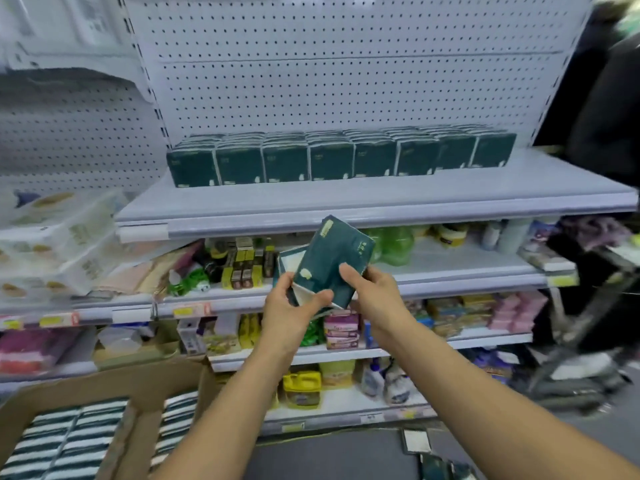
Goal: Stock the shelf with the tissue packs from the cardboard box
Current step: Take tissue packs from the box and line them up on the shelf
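Currently both hands, left hand (291,303) and right hand (372,296), grip tilted tissue packs (329,261) below the shelf (346,202) edge; stocked row (339,157) on top, cardboard box (104,386) lower left.

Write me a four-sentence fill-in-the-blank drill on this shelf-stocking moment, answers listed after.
1. The tissue pack in the air is held by ____ hands, the left hand and the right hand.
2. The row of packs already on the shelf is dark ____ in colour.
3. The cardboard box sits at the lower ____ of the view.
4. The back panel above the stocked row is a white ____.

Missing words: both; green; left; pegboard
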A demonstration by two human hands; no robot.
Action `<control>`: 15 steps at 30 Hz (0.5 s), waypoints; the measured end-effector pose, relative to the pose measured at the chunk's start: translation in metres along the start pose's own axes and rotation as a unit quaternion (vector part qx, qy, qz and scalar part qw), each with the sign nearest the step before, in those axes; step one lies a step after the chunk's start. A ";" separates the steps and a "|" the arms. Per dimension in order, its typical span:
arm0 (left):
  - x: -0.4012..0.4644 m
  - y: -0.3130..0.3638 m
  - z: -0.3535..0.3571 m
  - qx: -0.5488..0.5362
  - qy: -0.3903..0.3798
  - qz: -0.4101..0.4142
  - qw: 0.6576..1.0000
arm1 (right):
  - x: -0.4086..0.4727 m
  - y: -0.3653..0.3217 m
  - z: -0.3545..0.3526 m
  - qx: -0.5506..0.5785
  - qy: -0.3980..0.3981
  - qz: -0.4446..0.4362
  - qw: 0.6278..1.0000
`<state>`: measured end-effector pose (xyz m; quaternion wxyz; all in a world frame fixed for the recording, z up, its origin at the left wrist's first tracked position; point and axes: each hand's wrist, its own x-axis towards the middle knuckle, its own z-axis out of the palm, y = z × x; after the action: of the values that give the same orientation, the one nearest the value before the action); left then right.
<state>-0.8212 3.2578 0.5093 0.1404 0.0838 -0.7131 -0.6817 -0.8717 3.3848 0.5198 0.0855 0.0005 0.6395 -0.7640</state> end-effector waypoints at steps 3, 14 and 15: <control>0.007 0.015 0.044 -0.016 0.012 0.030 0.999 | 0.015 -0.028 -0.048 0.010 0.057 -0.042 0.997; 0.091 0.043 0.114 0.116 -0.021 0.099 0.988 | 0.075 -0.113 -0.165 -0.165 0.102 -0.123 0.973; 0.102 0.048 0.120 0.119 -0.030 0.102 0.987 | 0.087 -0.119 -0.174 -0.191 0.104 -0.124 0.968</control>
<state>-0.9516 3.3426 0.5626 0.1765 0.0061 -0.7981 -0.5760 -0.9917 3.5636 0.5946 -0.0783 -0.0162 0.7742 -0.6279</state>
